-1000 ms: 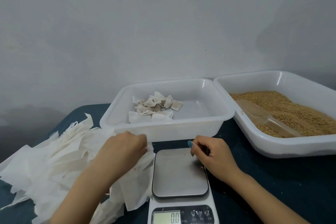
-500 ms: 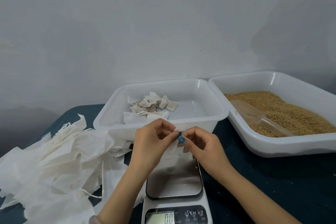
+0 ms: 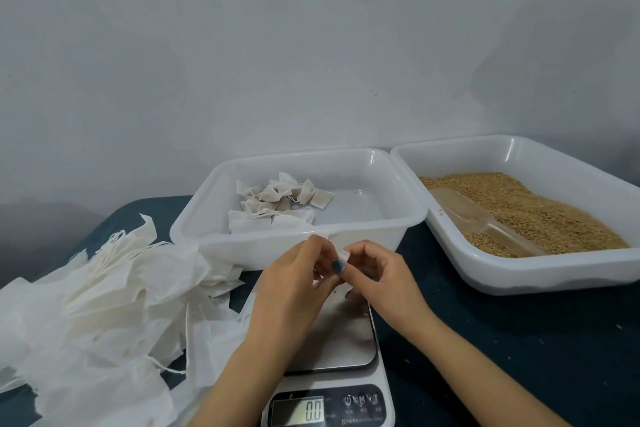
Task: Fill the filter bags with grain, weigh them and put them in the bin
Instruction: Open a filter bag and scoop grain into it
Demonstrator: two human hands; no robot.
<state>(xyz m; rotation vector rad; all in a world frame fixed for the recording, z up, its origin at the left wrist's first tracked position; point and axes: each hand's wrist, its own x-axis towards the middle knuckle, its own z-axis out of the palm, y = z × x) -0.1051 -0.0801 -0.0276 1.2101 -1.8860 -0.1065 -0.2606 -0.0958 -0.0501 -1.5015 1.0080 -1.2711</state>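
My left hand (image 3: 294,284) and my right hand (image 3: 377,274) meet above the scale (image 3: 332,350), both pinching one empty white filter bag (image 3: 343,256) between their fingertips. The scale's steel plate carries nothing and its display (image 3: 313,409) reads 0.0. Behind the hands stands a white bin (image 3: 388,229) holding several filled bags (image 3: 280,201) in its left half. At the right, a second white bin (image 3: 519,281) holds brown grain (image 3: 540,215) with a clear plastic scoop (image 3: 485,222) lying in it.
A loose heap of empty white filter bags (image 3: 104,315) covers the table's left side, touching the scale's left edge. The dark blue table (image 3: 519,340) shows in front of the grain bin. A grey wall rises close behind both bins.
My left hand left the heap of empty bags carrying one bag. Both hands came together above the scale and now pinch that bag slightly higher, near the bin's front rim.
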